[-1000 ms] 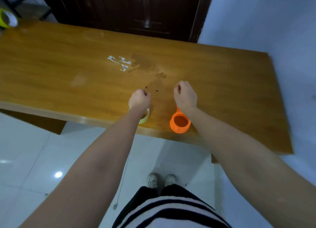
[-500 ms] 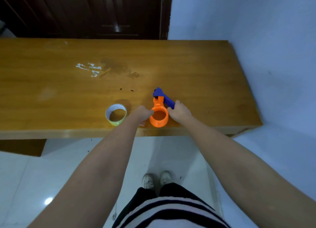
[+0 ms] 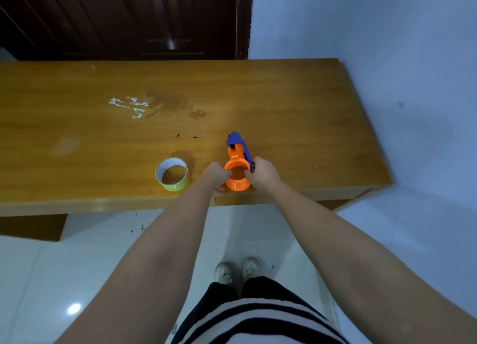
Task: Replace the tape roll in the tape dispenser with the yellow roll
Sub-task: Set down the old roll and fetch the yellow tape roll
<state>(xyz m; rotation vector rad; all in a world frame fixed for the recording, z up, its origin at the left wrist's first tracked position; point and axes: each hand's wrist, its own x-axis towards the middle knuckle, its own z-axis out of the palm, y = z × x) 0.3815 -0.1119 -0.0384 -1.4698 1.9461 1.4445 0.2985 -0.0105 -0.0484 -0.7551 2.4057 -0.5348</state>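
Orange dispenser (image 3: 237,174) base behind hands

The light where I stand is cool, even and fairly bright, coming from overhead — a lamp shows as a small white glare spot on the glossy floor tiles (image 3: 74,308) below and left of the wooden table (image 3: 296,106), and a broad soft sheen lies across the tabletop's middle. The tape roll (image 3: 172,173) throws a short, soft shadow toward the table's far side, while the dark door (image 3: 124,20) beyond the table stays dim. The wide lens bows the table's edges and stretches my forearms at the bottom corners — the picture is slightly soft throughout.
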